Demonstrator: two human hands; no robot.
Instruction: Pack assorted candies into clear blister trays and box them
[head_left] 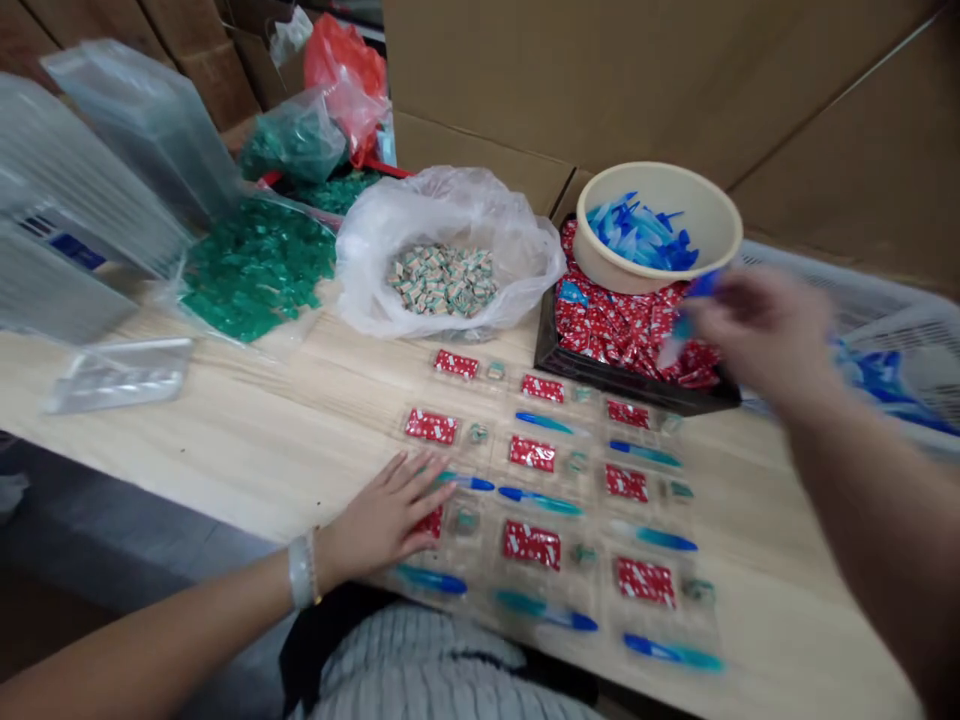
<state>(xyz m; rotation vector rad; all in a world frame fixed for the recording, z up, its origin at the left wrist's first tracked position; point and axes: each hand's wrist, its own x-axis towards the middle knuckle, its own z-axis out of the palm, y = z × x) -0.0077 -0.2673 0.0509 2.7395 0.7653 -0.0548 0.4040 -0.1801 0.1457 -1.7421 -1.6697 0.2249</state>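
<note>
At right centre of the frame: right hand (772,325), blurred, holding blue plastic pieces (682,326) near the cream bowl (646,281). At lower centre, on the surface (780,590): clear trays (540,581) with red packets (532,543); left hand (382,515), fingers spread, resting there.

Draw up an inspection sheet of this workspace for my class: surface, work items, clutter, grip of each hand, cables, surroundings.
Surface: pale wooden table.
Work items: clear trays in three rows of three; each holds a red packet. Eight show a blue tool; none seen in the back-left one.
Clutter: stacked trays, green packets, white bag of small pieces, black box of red packets, cream bowl of blue tools.
Left grip: left hand open, fingers spread over the trays.
Right grip: right hand pinches a blurred blue piece above the black box.
Cables: nothing seen.
Surroundings: cardboard behind, white basket at right.
</note>
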